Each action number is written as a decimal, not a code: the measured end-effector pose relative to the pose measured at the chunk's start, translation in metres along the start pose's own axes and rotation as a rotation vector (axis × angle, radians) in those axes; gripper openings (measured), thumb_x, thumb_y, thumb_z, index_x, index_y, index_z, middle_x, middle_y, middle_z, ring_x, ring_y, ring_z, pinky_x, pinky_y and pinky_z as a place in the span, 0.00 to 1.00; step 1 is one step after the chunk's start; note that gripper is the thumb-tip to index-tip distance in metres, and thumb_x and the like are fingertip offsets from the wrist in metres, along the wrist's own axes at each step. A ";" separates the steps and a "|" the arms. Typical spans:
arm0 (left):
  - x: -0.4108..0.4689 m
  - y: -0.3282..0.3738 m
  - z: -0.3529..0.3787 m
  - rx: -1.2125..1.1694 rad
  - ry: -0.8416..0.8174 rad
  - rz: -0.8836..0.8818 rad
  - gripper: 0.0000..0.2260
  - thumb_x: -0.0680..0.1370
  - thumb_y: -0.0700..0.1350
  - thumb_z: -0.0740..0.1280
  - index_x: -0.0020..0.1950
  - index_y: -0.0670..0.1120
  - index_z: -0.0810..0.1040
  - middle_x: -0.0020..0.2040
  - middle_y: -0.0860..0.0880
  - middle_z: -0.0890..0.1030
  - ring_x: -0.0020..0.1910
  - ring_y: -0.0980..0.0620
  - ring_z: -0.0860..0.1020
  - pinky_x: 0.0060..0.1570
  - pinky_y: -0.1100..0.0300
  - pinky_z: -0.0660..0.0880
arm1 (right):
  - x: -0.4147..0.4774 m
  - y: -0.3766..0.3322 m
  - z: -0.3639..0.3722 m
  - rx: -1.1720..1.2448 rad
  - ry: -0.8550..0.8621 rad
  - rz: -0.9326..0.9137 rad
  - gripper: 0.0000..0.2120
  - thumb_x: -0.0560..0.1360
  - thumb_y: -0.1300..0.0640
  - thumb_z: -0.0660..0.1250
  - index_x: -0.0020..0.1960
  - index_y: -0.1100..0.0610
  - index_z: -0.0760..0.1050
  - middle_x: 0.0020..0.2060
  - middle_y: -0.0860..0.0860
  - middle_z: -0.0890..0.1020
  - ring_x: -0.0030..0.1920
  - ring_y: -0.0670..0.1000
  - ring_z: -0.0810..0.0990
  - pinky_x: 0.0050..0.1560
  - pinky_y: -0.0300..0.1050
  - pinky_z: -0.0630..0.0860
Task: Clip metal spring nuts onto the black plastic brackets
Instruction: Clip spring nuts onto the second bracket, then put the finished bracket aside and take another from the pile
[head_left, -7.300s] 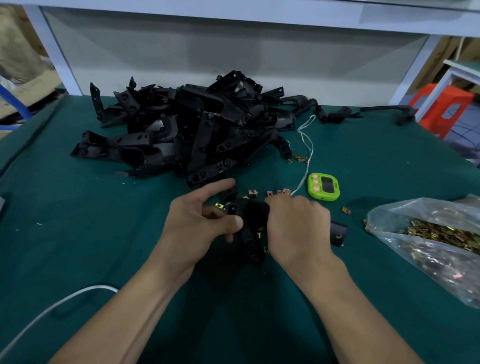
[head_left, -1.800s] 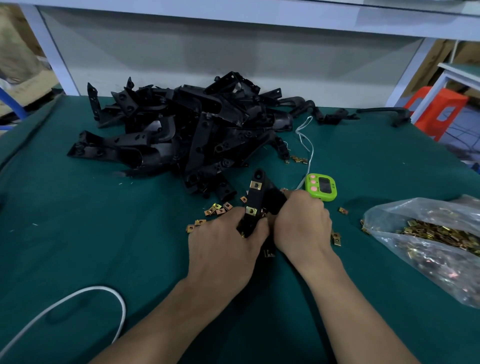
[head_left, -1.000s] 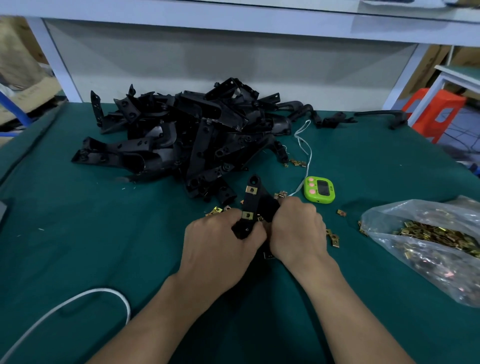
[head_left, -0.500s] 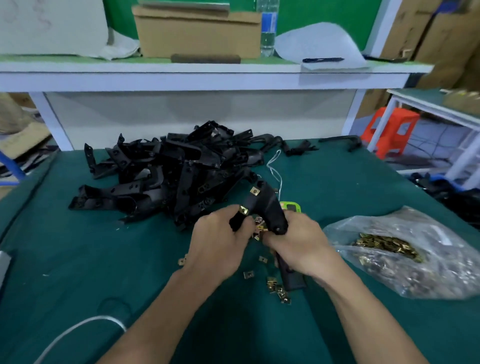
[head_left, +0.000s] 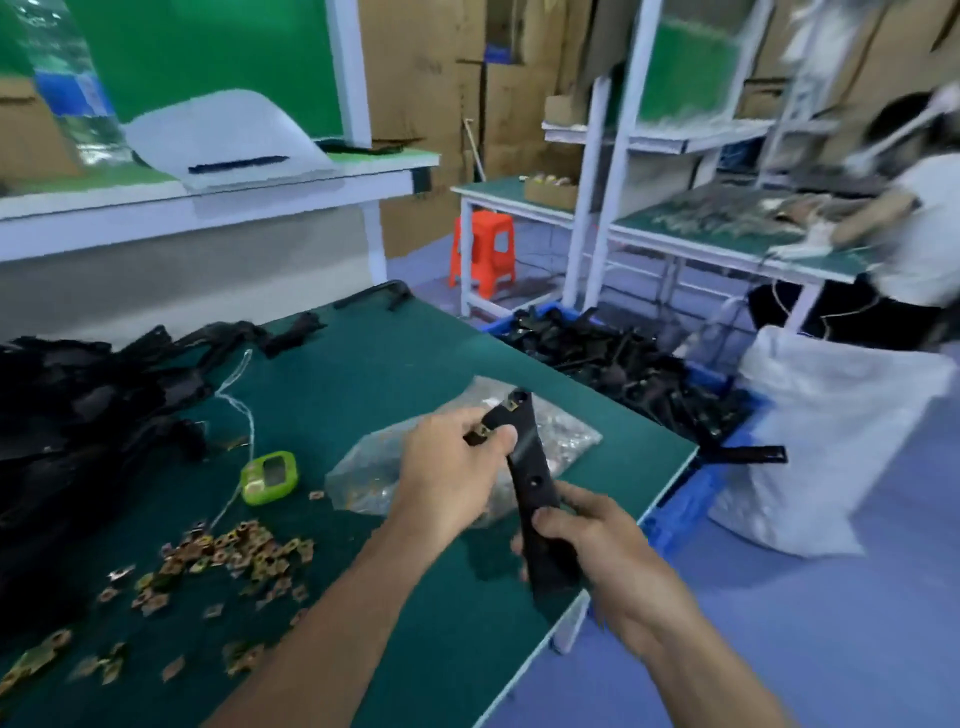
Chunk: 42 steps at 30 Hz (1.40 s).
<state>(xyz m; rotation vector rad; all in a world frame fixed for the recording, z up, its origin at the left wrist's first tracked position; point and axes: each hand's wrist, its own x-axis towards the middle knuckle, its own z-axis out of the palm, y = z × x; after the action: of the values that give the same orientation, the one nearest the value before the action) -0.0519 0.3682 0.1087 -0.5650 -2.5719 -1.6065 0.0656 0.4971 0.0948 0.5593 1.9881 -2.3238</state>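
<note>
Lifted off the loose nuts, the bracket now hangs over the bench's right edge. The left hand pinches its clipped upper end and the right hand is wrapped round the lower end. Both spring nuts look seated; best to thumb each one flush before dropping the bracket into the blue crate.

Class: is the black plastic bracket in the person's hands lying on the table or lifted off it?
Lifted off: the black plastic bracket is held up, left hand pinching its top, right hand gripping its bottom.
</note>
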 end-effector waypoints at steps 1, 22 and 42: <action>0.005 0.008 0.019 -0.017 -0.058 -0.045 0.11 0.73 0.51 0.71 0.34 0.48 0.78 0.23 0.55 0.73 0.23 0.56 0.68 0.23 0.63 0.61 | -0.002 0.002 -0.014 0.026 0.058 0.001 0.07 0.79 0.64 0.64 0.54 0.60 0.79 0.39 0.62 0.84 0.34 0.58 0.81 0.38 0.48 0.78; 0.093 -0.001 -0.004 -0.223 0.100 -0.054 0.25 0.59 0.30 0.51 0.29 0.53 0.83 0.29 0.51 0.84 0.29 0.59 0.80 0.31 0.66 0.75 | 0.139 -0.057 0.045 -0.280 0.092 -0.244 0.10 0.65 0.61 0.63 0.38 0.56 0.84 0.29 0.52 0.83 0.28 0.49 0.77 0.33 0.45 0.74; -0.136 -0.147 -0.329 0.085 0.796 -0.587 0.11 0.54 0.32 0.48 0.20 0.44 0.64 0.21 0.45 0.64 0.21 0.52 0.62 0.33 0.57 0.64 | 0.170 -0.007 0.342 -1.017 -0.590 -0.351 0.19 0.81 0.49 0.65 0.70 0.53 0.72 0.51 0.50 0.80 0.43 0.48 0.77 0.41 0.43 0.73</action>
<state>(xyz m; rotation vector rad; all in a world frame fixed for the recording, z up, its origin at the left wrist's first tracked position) -0.0214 -0.0158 0.1002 0.7639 -2.2166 -1.3988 -0.1798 0.2042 0.0929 -0.4956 2.5940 -1.0276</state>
